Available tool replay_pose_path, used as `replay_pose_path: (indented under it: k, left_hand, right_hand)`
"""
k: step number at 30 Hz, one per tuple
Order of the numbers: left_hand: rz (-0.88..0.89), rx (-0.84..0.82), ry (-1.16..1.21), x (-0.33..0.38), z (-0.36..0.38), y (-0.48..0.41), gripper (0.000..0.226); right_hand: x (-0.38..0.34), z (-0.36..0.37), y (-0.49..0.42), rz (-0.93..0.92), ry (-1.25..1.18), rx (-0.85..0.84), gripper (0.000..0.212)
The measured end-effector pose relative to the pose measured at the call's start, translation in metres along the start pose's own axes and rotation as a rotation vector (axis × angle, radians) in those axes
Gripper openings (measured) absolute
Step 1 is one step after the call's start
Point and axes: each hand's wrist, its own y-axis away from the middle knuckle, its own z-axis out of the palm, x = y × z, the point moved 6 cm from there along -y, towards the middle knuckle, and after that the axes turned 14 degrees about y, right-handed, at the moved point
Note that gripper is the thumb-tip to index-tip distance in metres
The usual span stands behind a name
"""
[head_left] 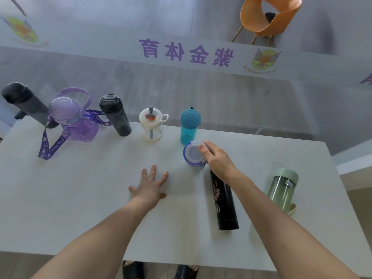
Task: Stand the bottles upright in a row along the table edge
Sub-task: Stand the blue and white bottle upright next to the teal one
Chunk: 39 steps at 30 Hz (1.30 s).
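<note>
Along the far edge of the white table [80, 198] stand several bottles: a dark one [26, 105], a purple one with a strap [74, 119], a black one [115, 115], a clear white-lidded one [152, 124] and a teal one [189, 126]. My right hand [217, 160] grips a white-lidded, blue-rimmed bottle [193, 154], seen from above just in front of the teal one. A black flask [224, 200] lies on its side under my right forearm. A green bottle [283, 188] stands at the right. My left hand [151, 186] rests flat on the table, fingers spread.
A glass wall with purple lettering runs right behind the table's far edge. An orange chair [267, 19] stands beyond the glass. The purple bottle's strap [50, 146] trails forward across the table. My feet show below the near edge.
</note>
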Motion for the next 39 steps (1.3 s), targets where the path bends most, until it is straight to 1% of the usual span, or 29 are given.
replay_pose_path:
  k: [1,3,9,10,11,13,14,15,18,21,23,25,27,29,34,39]
  left_hand:
    - [0.001,0.000,-0.001,0.000,0.000,0.000,0.084]
    - [0.000,0.001,-0.009,0.000,0.000,-0.001,0.084]
    - [0.009,0.009,-0.013,-0.001,0.000,-0.001,0.083]
    - [0.009,0.009,-0.013,-0.001,0.000,-0.001,0.083]
    - [0.008,0.009,-0.011,0.000,-0.001,0.000,0.083]
    - [0.004,0.007,-0.005,0.001,-0.002,0.001,0.084]
    - [0.002,0.008,-0.001,0.001,-0.002,0.002,0.084]
    - [0.000,0.011,0.002,0.002,-0.003,0.002,0.084]
    - [-0.020,0.033,0.015,0.006,-0.004,0.003,0.081]
    - [-0.032,0.074,0.035,0.017,-0.006,0.001,0.078]
    - [-0.004,0.090,0.036,0.027,-0.006,-0.001,0.074]
    - [0.020,0.079,0.046,0.042,-0.002,-0.004,0.075]
    - [0.028,0.062,0.043,0.060,0.002,-0.006,0.082]
    - [0.036,0.052,0.016,0.078,0.003,-0.008,0.089]
    - [0.005,-0.021,-0.009,0.096,0.010,-0.013,0.105]
    - [0.004,-0.030,-0.009,0.095,0.014,-0.017,0.107]
  right_hand:
    - [0.002,0.000,-0.002,0.036,-0.054,0.022,0.023]
    - [0.007,0.002,-0.004,0.086,-0.130,0.050,0.027]
    - [0.019,0.003,0.000,0.123,-0.204,0.117,0.041]
    - [0.021,0.004,0.001,0.123,-0.219,0.105,0.046]
    - [0.021,0.005,0.002,0.115,-0.224,0.089,0.057]
    - [0.020,0.006,0.007,0.090,-0.166,0.079,0.087]
    - [0.018,0.005,0.009,0.067,-0.111,0.096,0.098]
    - [0.017,0.005,0.011,0.034,-0.056,0.120,0.101]
    - [0.014,0.004,0.011,-0.048,-0.004,0.212,0.088]
    - [0.006,-0.012,0.014,-0.115,-0.137,0.347,0.080]
    - [0.002,-0.031,0.013,-0.152,-0.238,0.445,0.077]
    - [0.005,-0.049,0.010,-0.141,-0.266,0.511,0.076]
    - [0.013,-0.064,0.005,-0.106,-0.238,0.556,0.077]
    - [0.023,-0.074,-0.001,-0.076,-0.206,0.571,0.076]
    - [0.048,-0.077,-0.019,-0.002,-0.167,0.513,0.079]
    - [0.063,-0.065,-0.031,0.017,-0.140,0.500,0.077]
